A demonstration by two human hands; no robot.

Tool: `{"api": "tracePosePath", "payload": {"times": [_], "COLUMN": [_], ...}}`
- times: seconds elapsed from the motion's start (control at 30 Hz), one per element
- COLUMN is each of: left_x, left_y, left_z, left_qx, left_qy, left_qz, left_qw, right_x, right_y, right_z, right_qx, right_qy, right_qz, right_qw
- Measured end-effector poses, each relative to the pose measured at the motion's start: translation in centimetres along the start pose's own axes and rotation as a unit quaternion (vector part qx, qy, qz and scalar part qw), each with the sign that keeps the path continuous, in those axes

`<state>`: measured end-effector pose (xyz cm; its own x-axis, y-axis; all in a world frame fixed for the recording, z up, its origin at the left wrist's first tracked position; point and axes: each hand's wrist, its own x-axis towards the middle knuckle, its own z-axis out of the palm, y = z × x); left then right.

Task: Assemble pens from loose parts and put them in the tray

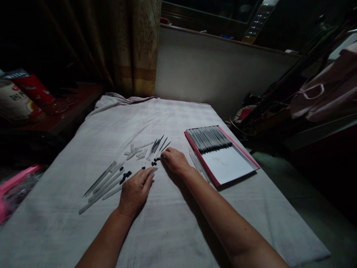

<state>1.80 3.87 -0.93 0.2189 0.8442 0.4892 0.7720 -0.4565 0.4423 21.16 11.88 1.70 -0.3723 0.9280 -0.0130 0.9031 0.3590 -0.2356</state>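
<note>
My left hand (pixel 135 190) rests palm down on the white cloth (pixel 173 223), its fingers curled over the end of a clear pen barrel (pixel 153 170). My right hand (pixel 174 159) lies beside a bunch of dark pen refills (pixel 157 146), its fingertips pinched on a small black piece (pixel 158 159). Several clear pen barrels (pixel 104 183) lie fanned out left of my left hand. Small black caps (pixel 126 175) are scattered between the barrels and that hand. Short clear pen pieces (pixel 136 152) lie further back.
A red-edged tray (pixel 249 160) at the right holds a row of assembled pens (pixel 209 139) and a white sheet. A curtain (pixel 131 48) hangs behind. Red packets (pixel 25 96) sit on a side table at left. A pink bag (pixel 13 190) lies at the left edge.
</note>
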Motion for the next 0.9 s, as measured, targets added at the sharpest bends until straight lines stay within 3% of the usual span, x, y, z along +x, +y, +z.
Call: {"api": "tracePosePath", "payload": {"times": [0.1,0.17,0.27,0.37,0.47,0.53,0.6,0.8,0.9], "left_x": [0.0,0.0,0.0,-0.1,-0.1,-0.1,-0.1,0.1,0.1], "left_y": [-0.1,-0.1,0.0,0.2,0.3,0.3,0.4,0.3,0.2], "left_z": [0.0,0.0,0.1,0.1,0.1,0.2,0.2,-0.1,-0.3], "left_qx": [0.009,0.005,-0.009,-0.011,-0.001,0.001,-0.003,0.004,0.036], "left_qy": [0.001,-0.002,-0.005,-0.006,-0.003,0.002,0.007,-0.006,-0.036], "left_qz": [-0.003,-0.001,0.006,0.013,0.022,0.031,0.037,0.043,0.050], "left_qw": [1.000,1.000,1.000,1.000,1.000,1.000,0.999,0.999,0.997], "right_x": [-0.6,-1.3,-2.7,-4.1,-5.1,-5.5,-5.9,-7.3,-7.6], "right_y": [0.2,0.3,0.2,-0.2,-0.7,-0.9,-1.0,-1.1,-1.3], "right_z": [0.7,1.3,2.3,2.8,3.0,3.1,3.1,2.6,2.4], "right_qx": [0.083,0.189,0.367,0.506,0.600,0.621,0.601,0.403,0.357], "right_qy": [0.036,0.072,0.113,0.094,0.060,0.065,0.080,0.113,0.129], "right_qz": [0.030,0.062,0.087,0.092,0.112,0.119,0.120,0.056,0.014], "right_qw": [0.995,0.977,0.919,0.852,0.790,0.772,0.786,0.906,0.925]}}
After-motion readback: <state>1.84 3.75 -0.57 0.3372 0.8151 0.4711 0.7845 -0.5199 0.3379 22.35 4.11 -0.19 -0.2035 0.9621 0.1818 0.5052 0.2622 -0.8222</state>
